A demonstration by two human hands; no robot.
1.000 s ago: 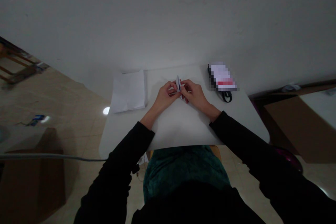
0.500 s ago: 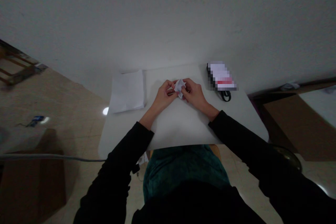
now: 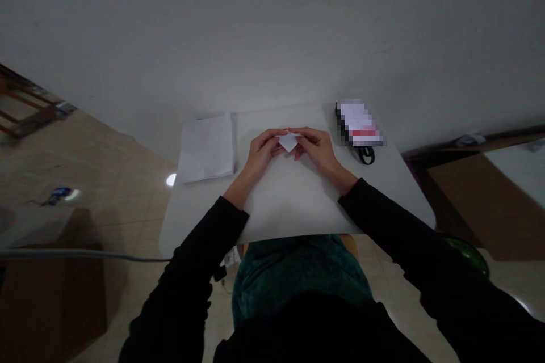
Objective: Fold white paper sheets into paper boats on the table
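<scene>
A small piece of folded white paper is held between my two hands over the middle of the white table. Its visible face is flat, with a point toward me. My left hand pinches its left side, thumb and fingers closed on the edge. On the opposite side my right hand grips the paper, the thumb lying on its face. The fingers behind the paper are partly hidden.
White paper sheets lie in a stack on the left of the table. At the back right is a blurred-out item with a black strap loop. A wall rises behind. Cardboard stands at the right.
The paper has gone from an opened, several-pointed shape to a flatter one pointing toward me. Both hands have shifted their hold to its sides.
</scene>
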